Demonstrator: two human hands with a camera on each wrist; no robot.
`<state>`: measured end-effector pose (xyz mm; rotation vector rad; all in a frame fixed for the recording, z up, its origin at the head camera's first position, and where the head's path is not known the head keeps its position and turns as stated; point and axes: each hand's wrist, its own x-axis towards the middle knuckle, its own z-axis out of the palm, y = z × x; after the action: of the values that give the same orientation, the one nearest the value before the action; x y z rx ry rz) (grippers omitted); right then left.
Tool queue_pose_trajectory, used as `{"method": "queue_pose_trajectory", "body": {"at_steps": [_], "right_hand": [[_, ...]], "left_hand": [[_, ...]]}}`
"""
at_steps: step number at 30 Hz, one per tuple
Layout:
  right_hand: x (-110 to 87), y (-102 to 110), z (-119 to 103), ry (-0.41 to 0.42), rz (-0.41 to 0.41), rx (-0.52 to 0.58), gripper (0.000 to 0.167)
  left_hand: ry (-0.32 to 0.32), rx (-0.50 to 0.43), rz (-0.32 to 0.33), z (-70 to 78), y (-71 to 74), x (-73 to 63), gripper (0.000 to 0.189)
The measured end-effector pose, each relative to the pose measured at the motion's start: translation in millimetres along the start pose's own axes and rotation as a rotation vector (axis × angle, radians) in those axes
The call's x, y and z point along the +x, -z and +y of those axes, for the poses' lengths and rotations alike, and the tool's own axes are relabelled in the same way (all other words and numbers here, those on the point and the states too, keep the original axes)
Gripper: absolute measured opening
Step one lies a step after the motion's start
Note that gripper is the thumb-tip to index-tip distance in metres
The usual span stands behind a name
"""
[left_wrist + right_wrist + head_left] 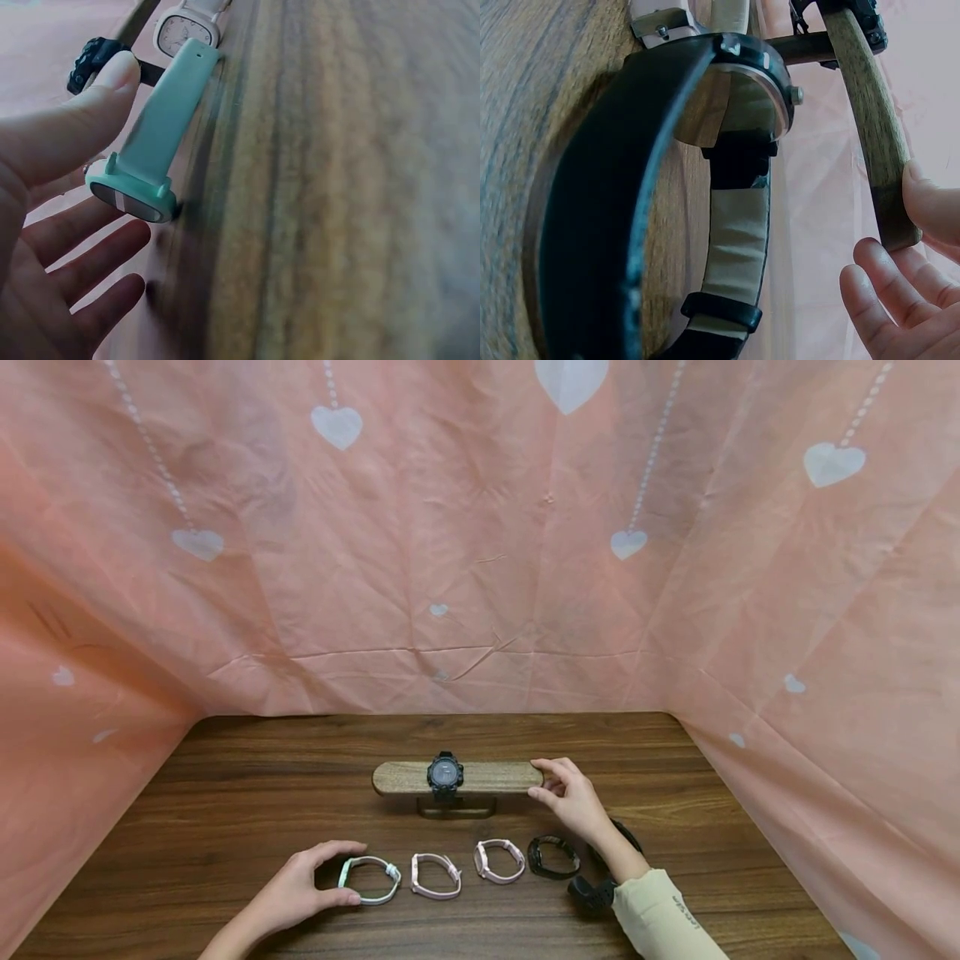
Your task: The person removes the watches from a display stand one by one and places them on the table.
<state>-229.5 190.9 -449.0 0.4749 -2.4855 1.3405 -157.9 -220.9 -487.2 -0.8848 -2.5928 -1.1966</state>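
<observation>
My right hand (pixel 573 797) pinches the right end of a wooden watch stand (pixel 495 777) between thumb and fingers. A black watch (pixel 446 772) is strapped round the stand's bar, its dial facing me. At the front left, my left hand (pixel 307 881) spreads thumb and fingers around a mint-green watch (pixel 393 870) standing on its side. In the left wrist view, the thumb is beside the mint strap (pixel 169 112) and the fingers lie loosely past the case, without a clear grip. The right wrist view shows the bar's end (pixel 896 217) between my thumb and fingers.
Two pink watches (pixel 437 893) (pixel 501 881) and a black watch (pixel 555 872) stand in a row on the wooden table (pixel 262 777). Another black watch (pixel 592 893) is partly hidden under my right forearm. A pink curtain (pixel 480 610) encloses the back and sides.
</observation>
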Motion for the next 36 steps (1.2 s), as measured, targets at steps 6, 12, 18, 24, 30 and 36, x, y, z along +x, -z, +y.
{"method": "queue_pose_trajectory", "body": {"at_steps": [6,12,18,24,30,36], "right_hand": [[0.2,1,-1,0.000,0.001,0.002,0.041],[0.1,1,-2,0.004,0.003,0.002,0.041],[0.0,0,-2,0.003,0.003,0.008,0.040],[-0.3,0,-2,0.003,0.001,0.004,0.041],[-0.7,0,-2,-0.009,0.002,0.006,0.041],[-0.7,0,-1,-0.005,0.000,0.007,0.041]], "left_hand": [[-0.032,-0.051,0.020,0.0,0.8,5.5,0.049],[0.005,-0.040,0.018,2.7,1.3,11.8,0.047],[-0.001,-0.044,0.032,6.3,-0.7,22.6,0.045],[-0.013,-0.026,0.069,11.4,2.7,32.9,0.042],[-0.061,-0.002,0.115,16.1,6.3,42.4,0.039],[-0.080,0.026,0.159,21.2,7.0,52.6,0.038]]}}
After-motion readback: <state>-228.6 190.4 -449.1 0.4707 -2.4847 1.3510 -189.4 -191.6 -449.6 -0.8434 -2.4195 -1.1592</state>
